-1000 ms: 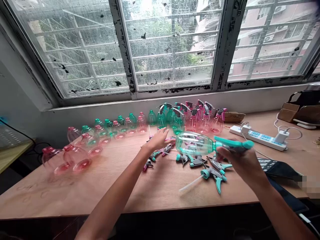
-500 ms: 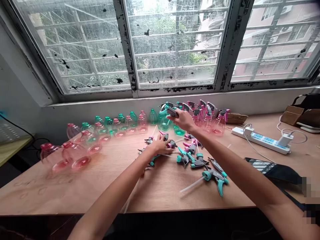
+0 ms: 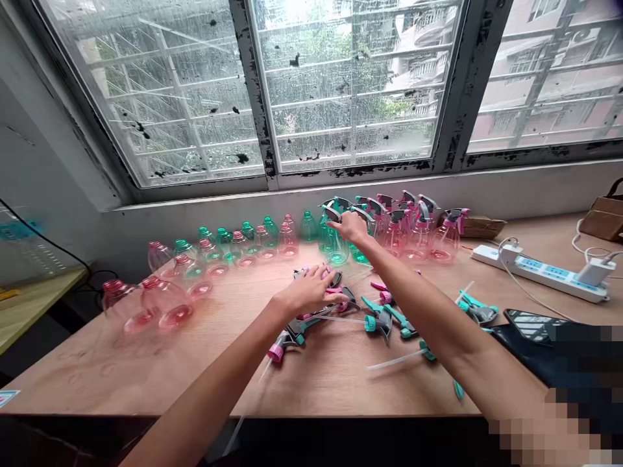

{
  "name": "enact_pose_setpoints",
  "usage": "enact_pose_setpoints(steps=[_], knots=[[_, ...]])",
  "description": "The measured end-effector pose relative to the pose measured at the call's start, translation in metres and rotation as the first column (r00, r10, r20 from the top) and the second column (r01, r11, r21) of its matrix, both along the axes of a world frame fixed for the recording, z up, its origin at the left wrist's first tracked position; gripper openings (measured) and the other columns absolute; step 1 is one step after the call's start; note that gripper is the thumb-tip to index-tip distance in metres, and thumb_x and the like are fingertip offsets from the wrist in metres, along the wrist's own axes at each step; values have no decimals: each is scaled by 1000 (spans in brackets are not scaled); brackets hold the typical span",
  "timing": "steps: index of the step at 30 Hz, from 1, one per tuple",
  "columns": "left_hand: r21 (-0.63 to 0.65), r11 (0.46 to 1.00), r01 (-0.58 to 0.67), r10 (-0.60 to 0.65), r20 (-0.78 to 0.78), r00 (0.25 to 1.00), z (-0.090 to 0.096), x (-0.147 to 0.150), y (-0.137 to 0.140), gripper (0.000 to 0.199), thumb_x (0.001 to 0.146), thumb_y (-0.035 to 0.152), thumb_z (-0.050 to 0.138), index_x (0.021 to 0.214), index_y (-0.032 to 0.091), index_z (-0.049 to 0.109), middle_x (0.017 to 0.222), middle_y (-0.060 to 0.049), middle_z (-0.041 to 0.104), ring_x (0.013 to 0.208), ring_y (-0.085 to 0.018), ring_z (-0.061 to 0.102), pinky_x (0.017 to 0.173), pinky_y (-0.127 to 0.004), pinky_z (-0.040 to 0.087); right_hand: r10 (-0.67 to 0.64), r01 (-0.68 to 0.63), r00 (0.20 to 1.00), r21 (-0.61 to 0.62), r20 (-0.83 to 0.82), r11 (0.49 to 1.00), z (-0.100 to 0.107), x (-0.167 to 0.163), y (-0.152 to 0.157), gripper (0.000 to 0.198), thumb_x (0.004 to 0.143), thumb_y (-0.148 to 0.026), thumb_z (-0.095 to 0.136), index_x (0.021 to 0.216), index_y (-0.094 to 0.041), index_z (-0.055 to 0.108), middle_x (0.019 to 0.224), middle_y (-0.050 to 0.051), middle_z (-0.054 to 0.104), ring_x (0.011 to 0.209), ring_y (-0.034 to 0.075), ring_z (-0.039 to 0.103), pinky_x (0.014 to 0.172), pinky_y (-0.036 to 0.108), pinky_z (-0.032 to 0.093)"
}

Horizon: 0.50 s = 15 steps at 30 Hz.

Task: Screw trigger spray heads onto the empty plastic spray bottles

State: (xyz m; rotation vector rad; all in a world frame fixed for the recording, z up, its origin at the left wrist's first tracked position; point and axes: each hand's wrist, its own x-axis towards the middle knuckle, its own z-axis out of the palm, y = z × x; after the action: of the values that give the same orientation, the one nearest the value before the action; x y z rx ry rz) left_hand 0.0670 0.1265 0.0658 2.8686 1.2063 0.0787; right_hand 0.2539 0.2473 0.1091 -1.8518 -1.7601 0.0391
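My right hand (image 3: 353, 228) is closed around the grey-and-green trigger head of a green spray bottle (image 3: 335, 250), which stands upright at the front of a group of capped bottles. My left hand (image 3: 305, 290) is spread flat, palm down, over a heap of loose trigger sprayers, partly hiding them. Below its fingers, a pink-and-grey trigger sprayer (image 3: 346, 299) shows. Nearer the table's front edge lies a sprayer with a pink collar (image 3: 276, 352). Several green-and-grey trigger sprayers (image 3: 379, 322) are scattered to the right, some behind my right forearm.
Open pink bottles (image 3: 168, 306) and green bottles (image 3: 308, 227) stand in rows at the left and back. Pink bottles with sprayers (image 3: 444, 243) are grouped at the back right. Beyond them are a white power strip (image 3: 540, 272), cables and a dark phone-like object (image 3: 530, 324).
My right hand has turned the tilted trigger head down onto the green bottle, and that bottle now stands further forward. My left hand has opened out flat over the sprayers. The view has shifted slightly.
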Motion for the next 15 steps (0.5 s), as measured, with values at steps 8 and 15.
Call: enact_pose_setpoints(steps=[8, 15], knots=[[-1, 999, -54, 54, -8, 999, -6, -24, 59, 33, 98, 34, 62, 126, 16, 61, 128, -11, 64, 110, -26, 66, 93, -48, 56, 35, -34, 999, 148, -9, 988, 0, -4, -7, 57, 103, -61, 38, 116, -12, 65, 109, 22, 75, 106, 34, 71, 84, 37, 52], [-18, 998, 57, -57, 9, 998, -5, -29, 49, 27, 99, 33, 61, 121, 17, 64, 123, -10, 67, 104, -23, 68, 90, -44, 58, 92, -92, 996, 59, 5, 994, -8, -10, -3, 31, 101, -41, 60, 117, -15, 66, 113, 9, 71, 97, 23, 70, 86, 44, 58]])
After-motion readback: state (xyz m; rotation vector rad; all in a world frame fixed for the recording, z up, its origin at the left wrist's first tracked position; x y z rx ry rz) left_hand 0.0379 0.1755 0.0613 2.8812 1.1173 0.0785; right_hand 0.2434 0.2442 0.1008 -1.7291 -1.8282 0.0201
